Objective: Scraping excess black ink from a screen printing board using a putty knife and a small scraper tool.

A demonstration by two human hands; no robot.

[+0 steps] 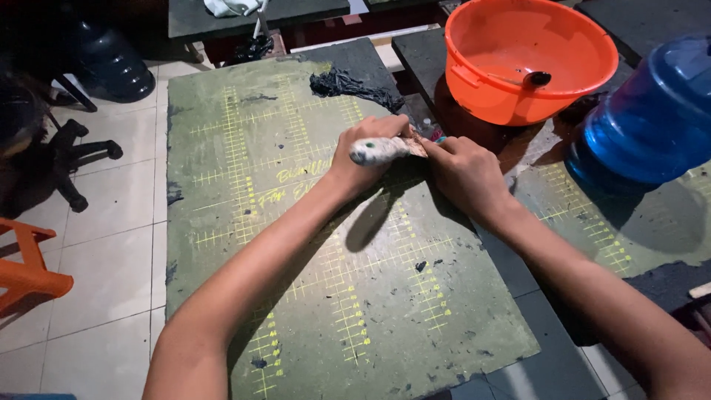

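Two bare forearms fill the foreground, reaching up over a worn green printing board (296,281) ruled with yellow grid lines, which lies on a dark table (548,355). From the left: a black office chair base (70,159) and an orange plastic stool (26,267) stand on the tiled floor, with one dark water jug (111,63) behind them. Near the board's far edge lies one clump of black rag or dried ink (352,85). Just below it the left hand (366,152) is clamped around a paint-crusted tool handle (381,150), whitish with a green spot, held flat and low over the board. The right hand (463,174) sits right against it, fingers curled at the handle's far end, where something pinkish shows; whether it grips that or only steadies it I cannot tell. Further right stand one orange basin (529,59) with a small dark-tipped tool inside, and one blue water jug (655,118) lying over a second green board (592,215).

Judging by the pose, the work in hand is scraping or cleaning at the board's upper right edge; the next move would call for steady pressure and a flat angle
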